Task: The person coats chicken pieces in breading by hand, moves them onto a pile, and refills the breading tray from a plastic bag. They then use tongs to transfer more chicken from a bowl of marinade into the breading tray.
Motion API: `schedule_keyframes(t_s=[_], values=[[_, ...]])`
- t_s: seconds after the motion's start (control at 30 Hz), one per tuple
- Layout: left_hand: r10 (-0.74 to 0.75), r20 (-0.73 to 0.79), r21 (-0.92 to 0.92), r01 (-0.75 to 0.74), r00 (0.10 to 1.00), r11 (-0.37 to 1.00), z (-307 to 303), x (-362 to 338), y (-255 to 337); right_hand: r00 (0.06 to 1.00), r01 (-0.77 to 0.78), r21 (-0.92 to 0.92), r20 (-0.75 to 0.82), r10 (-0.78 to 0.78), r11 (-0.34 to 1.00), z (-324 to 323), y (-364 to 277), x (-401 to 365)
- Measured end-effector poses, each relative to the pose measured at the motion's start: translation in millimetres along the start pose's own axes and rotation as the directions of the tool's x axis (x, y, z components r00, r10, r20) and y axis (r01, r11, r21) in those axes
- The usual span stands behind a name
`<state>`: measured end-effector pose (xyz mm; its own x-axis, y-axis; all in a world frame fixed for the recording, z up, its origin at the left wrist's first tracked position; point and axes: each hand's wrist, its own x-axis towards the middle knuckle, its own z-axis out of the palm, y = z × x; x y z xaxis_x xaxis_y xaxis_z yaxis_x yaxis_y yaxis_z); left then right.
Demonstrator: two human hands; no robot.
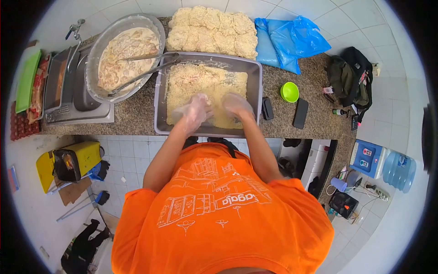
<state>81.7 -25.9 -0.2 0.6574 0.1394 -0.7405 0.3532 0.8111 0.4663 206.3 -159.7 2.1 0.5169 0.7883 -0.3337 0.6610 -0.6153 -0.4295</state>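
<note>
Both hands wear clear plastic gloves and are inside a grey rectangular tub point(163, 87) holding pale crumbs point(207, 86). My left hand point(197, 111) is at the tub's left front with its fingers curled together; what they hold, if anything, is hidden. To its right, my right hand point(237, 105) lies low on the crumbs, palm down, its fingertips partly sunk or blurred. Pinkish pieces point(194, 75) show among the crumbs near the back left. Metal tongs point(157, 68) rest across the rim of a large bowl point(93, 68) of pieces in creamy batter point(130, 50), reaching over the tub's corner.
Crumb-coated pieces point(212, 32) are stacked behind the tub, beside blue plastic bags point(292, 41). Right of it are a small black case point(267, 108), a green bowl point(289, 92) and a dark phone point(300, 113). A sink point(84, 86) and a green tray point(28, 82) are at left.
</note>
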Motion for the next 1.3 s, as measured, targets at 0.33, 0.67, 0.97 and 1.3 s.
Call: schedule_keyframes(t_s=[0.33, 0.67, 0.97, 1.3], values=[[0.092, -0.116, -0.134, -0.107, 0.989, 0.985, -47, -18, 3, 0.980, -0.133, 0.104, -0.138, 0.146, 0.986, -67, 4, 27], [0.098, -0.056, -0.207, -0.107, 0.994, 0.972, -55, -25, 1, 0.995, -0.086, 0.001, 0.044, 0.086, 0.996, 43, 86, 52], [0.160, -0.117, -0.171, -0.178, 0.980, 0.969, -49, -32, 3, 0.986, -0.086, -0.084, -0.152, 0.073, 0.993, -46, -10, -25], [0.143, -0.181, 0.007, -0.144, 0.973, 0.989, -57, -17, -3, 0.981, -0.077, 0.019, 0.182, 0.072, 0.997, 29, -70, -24]])
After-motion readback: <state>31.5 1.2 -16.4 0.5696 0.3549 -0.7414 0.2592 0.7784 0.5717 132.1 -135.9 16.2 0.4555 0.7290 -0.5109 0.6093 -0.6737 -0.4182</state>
